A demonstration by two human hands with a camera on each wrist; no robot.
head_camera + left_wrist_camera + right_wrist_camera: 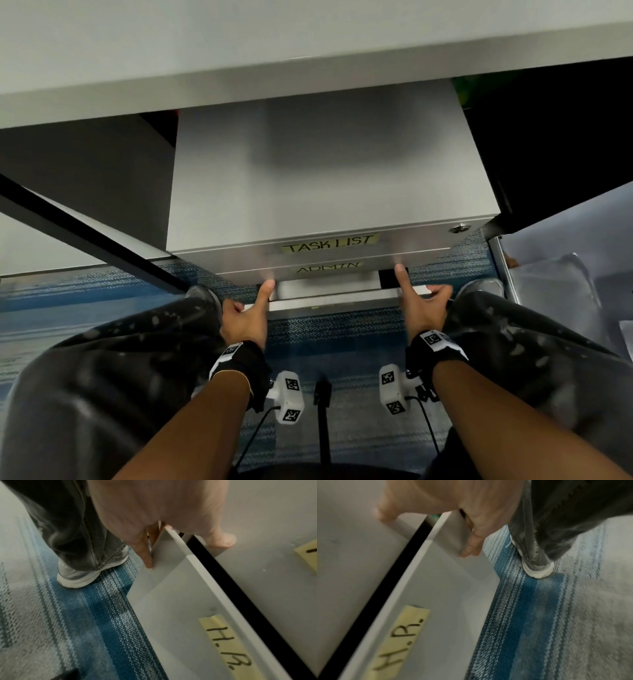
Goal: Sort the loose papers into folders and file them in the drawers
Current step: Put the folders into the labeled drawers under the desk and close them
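Note:
A grey metal drawer cabinet (325, 171) stands under the desk, with drawers taped "TASK LIST" (330, 244) and "ADMIN" (329, 267). The bottom drawer (332, 301), taped "H.R." (399, 642), is out a little, with a dark gap (240, 601) behind its front (171, 595). My left hand (251, 298) grips the left end of that front: fingers (147, 557) lie round its side edge and the thumb (221, 540) presses on the ADMIN drawer above. My right hand (421, 296) mirrors it at the right end, fingers (474, 545) curled round the edge. No papers or folders are in either hand.
The white desk (274, 51) overhangs the cabinet. A black desk leg (85, 236) slants across at the left. Clear plastic sleeves with papers (565, 284) lie at the right. My shoes (80, 577) stand on the blue striped carpet (335, 329) on either side of the drawer.

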